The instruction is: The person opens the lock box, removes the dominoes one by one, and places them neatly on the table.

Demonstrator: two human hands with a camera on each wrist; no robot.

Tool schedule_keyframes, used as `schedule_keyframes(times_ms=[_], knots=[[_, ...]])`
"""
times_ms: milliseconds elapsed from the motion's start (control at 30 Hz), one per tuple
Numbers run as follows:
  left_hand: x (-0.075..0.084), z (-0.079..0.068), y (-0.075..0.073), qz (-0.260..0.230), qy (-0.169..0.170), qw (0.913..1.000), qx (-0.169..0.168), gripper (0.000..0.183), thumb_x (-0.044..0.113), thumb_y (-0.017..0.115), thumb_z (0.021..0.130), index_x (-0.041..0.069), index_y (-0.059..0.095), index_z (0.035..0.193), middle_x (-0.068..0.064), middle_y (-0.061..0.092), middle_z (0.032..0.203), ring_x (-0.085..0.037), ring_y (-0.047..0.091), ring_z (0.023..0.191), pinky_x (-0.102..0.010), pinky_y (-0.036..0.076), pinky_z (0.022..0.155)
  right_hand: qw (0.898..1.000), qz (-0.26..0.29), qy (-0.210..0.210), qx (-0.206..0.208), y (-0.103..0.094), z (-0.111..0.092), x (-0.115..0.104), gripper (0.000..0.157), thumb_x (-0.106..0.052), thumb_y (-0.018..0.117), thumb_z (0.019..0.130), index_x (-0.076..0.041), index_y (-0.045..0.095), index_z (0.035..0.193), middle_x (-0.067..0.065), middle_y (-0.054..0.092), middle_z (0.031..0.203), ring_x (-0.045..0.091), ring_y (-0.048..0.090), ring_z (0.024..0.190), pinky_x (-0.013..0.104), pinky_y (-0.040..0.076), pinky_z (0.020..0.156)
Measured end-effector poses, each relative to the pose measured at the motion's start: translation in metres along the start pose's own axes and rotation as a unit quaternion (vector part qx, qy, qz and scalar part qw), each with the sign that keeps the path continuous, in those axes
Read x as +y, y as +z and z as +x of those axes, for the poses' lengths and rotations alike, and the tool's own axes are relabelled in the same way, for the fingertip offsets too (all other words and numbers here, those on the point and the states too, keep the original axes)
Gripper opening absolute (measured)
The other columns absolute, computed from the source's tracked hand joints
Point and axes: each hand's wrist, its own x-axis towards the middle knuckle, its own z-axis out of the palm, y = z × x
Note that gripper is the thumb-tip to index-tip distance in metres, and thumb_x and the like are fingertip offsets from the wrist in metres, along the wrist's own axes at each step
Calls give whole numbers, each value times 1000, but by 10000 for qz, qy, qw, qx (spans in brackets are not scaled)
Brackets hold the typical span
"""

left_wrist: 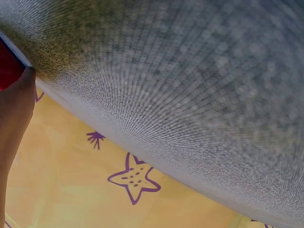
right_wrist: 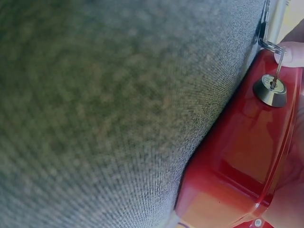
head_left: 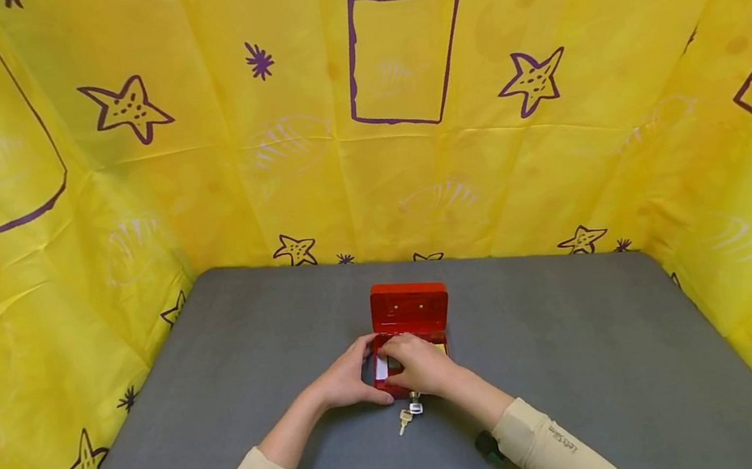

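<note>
A small red cash box (head_left: 408, 310) stands on the table with its lid raised toward the back. My left hand (head_left: 348, 376) holds the box at its left side, thumb at the front corner and fingers at the rear. My right hand (head_left: 422, 362) reaches over the front into the box with bent fingers; I cannot tell whether they pinch anything. Beside it, a white piece (head_left: 381, 368) shows inside on the left, and a bit of yellow at the right. A key sits in the front lock (right_wrist: 271, 90), and a second key (head_left: 405, 420) hangs from its ring.
The box rests on a grey cloth-covered table (head_left: 572, 351). Yellow curtains (head_left: 309, 187) with purple starfish and jar outlines rise behind the table and along both sides. A dark device (head_left: 487, 446) shows at the right wrist.
</note>
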Motion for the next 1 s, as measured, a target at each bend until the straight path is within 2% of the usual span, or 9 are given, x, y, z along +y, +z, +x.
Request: schedule_keyframes(times_ms=[600, 867, 1000], knots=[[-1, 0, 1, 99, 97, 9999, 40, 100, 23, 88, 69, 0, 29, 146, -16, 46, 139, -29, 46, 124, -49, 36, 105, 9999, -130, -38, -88, 1, 1, 2, 34, -22, 80, 81, -8, 70, 110, 5, 69, 107, 21, 59, 102, 32, 51, 91], [1, 0, 1, 63, -43, 10000, 9, 100, 23, 88, 69, 3, 28, 147, -15, 44, 141, -29, 44, 126, -50, 35, 106, 9997, 231, -3, -97, -1, -1, 4, 37, -21, 78, 83, -6, 68, 115, 7, 69, 112, 22, 60, 104, 35, 48, 96], [1, 0, 0, 97, -11, 10000, 14, 100, 23, 88, 69, 3, 29, 147, -16, 44, 141, -29, 44, 128, -51, 34, 107, 9987, 505, -4, -36, -3, -4, 5, 37, -19, 78, 83, -4, 67, 115, 9, 68, 112, 23, 61, 103, 38, 48, 96]])
